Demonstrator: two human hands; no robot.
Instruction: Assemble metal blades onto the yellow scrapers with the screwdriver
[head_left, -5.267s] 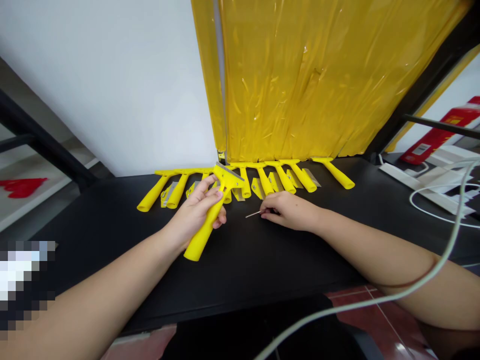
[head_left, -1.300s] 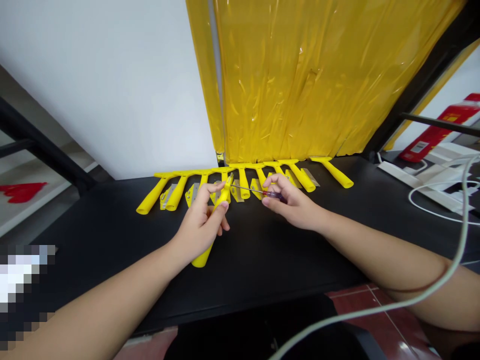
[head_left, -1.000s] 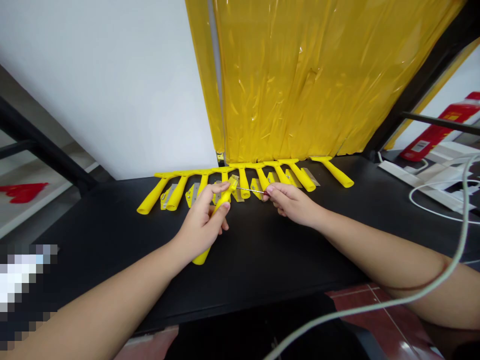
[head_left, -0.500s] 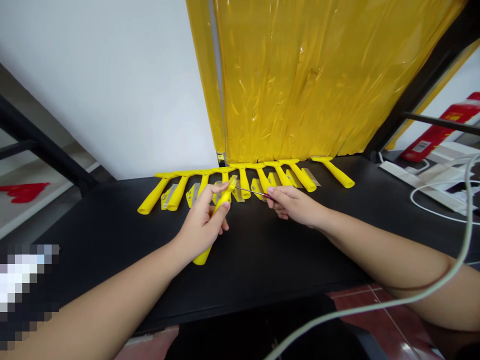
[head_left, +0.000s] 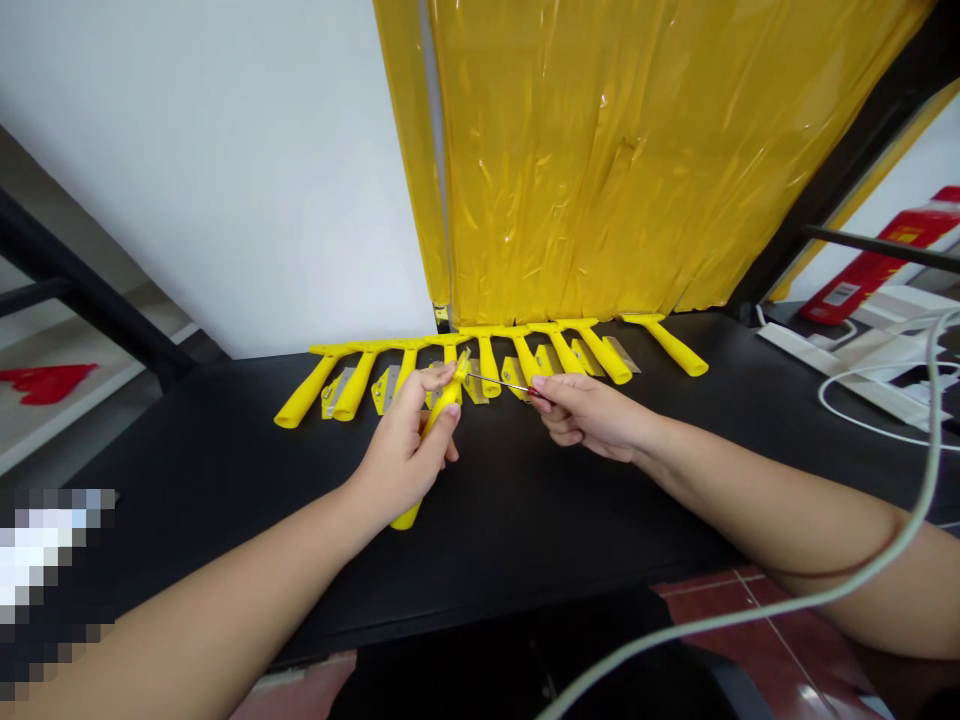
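Yellow plastic tube-handled scraper (head_left: 447,394) slants head-up, gripped by the left hand (head_left: 400,438); right of it, the right hand (head_left: 585,408) pinches a dark-red, metal-shafted screwdriver (head_left: 517,386).

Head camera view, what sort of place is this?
Probably a small workshop or work corner: yellow scrapers lie in a row on a black tabletop, and the right hand holds what looks like a screwdriver to another scraper in the left hand.
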